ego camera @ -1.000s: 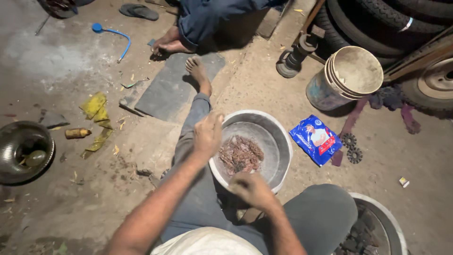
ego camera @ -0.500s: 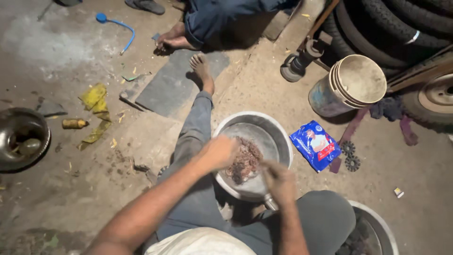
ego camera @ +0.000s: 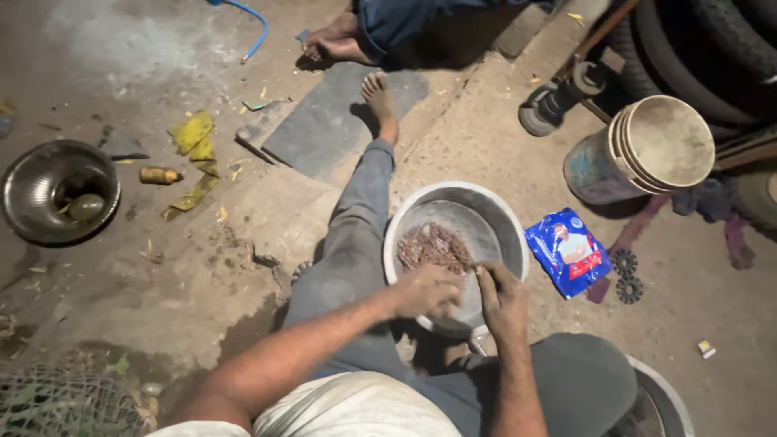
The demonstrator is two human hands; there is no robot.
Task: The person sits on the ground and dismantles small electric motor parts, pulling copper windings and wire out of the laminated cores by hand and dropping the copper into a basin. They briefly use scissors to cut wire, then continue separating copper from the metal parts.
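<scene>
While seated on the dirt floor (ego camera: 202, 283), bent over a round, dull-grey metal basin (ego camera: 486, 214) set between the legs, smooth-walled and tilted a little toward the body. Inside, a clump of rusty brown small metal parts (ego camera: 433, 247), gritty and tangled, lying against the near-left wall. Left hand (ego camera: 429, 290) curled loosely at the clump's near edge, fingers bent down over the basin rim; whether anything pinched inside, cannot tell. Right hand (ego camera: 502, 301) just beside it on the rim, fingers (ego camera: 488, 279) drawn together and pointing into the basin, grip half closed, contents hidden. To the right on the floor, a glossy blue plastic pouch (ego camera: 568, 251), two small dark toothed sprockets (ego camera: 626, 275), stacked cream buckets (ego camera: 647, 150). Far left, a shiny steel bowl (ego camera: 32, 186); flat grey slab (ego camera: 332, 121) ahead under a bare foot (ego camera: 380, 101).
</scene>
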